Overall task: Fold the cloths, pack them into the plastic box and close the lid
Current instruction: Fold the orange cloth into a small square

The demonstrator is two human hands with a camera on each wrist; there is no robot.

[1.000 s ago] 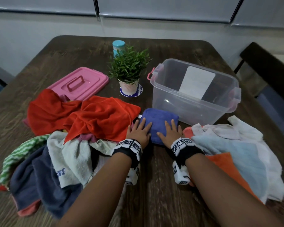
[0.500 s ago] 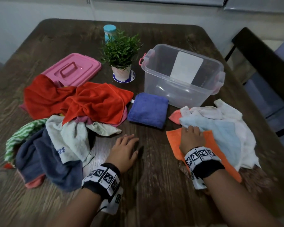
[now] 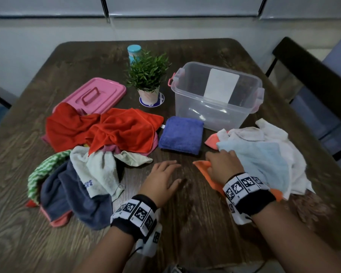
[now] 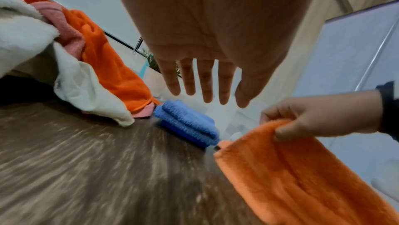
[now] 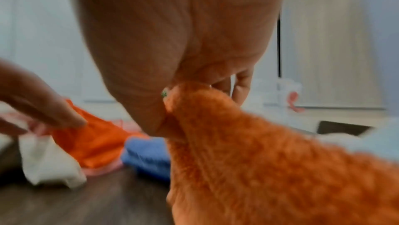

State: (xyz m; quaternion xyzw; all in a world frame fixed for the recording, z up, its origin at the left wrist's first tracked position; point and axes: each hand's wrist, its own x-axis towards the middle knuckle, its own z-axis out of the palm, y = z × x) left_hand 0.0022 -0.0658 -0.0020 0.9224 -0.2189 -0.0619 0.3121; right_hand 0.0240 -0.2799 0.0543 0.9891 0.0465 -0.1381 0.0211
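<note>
A folded blue cloth [image 3: 180,137] lies on the table in front of the clear plastic box [image 3: 217,97], which stands without its lid. The pink lid [image 3: 95,96] lies at the far left. My right hand [image 3: 221,166] pinches the edge of an orange cloth [image 4: 287,174] and lifts it off the table from under a light blue cloth [image 3: 264,164]. My left hand [image 3: 163,179] hovers flat over the bare table, fingers straight [image 4: 205,82], holding nothing. In the right wrist view the orange cloth [image 5: 270,160] hangs from thumb and fingers.
A heap of red, white, green and navy cloths [image 3: 83,154] fills the left side. White cloths [image 3: 274,134] pile at the right. A potted plant [image 3: 148,79] and a teal-capped bottle [image 3: 133,53] stand behind. A dark chair [image 3: 313,85] is at the right.
Both hands left the folded blue cloth and drew back. The right hand moved to the right pile and took hold of the orange cloth, now raising its edge. The left hand stayed empty.
</note>
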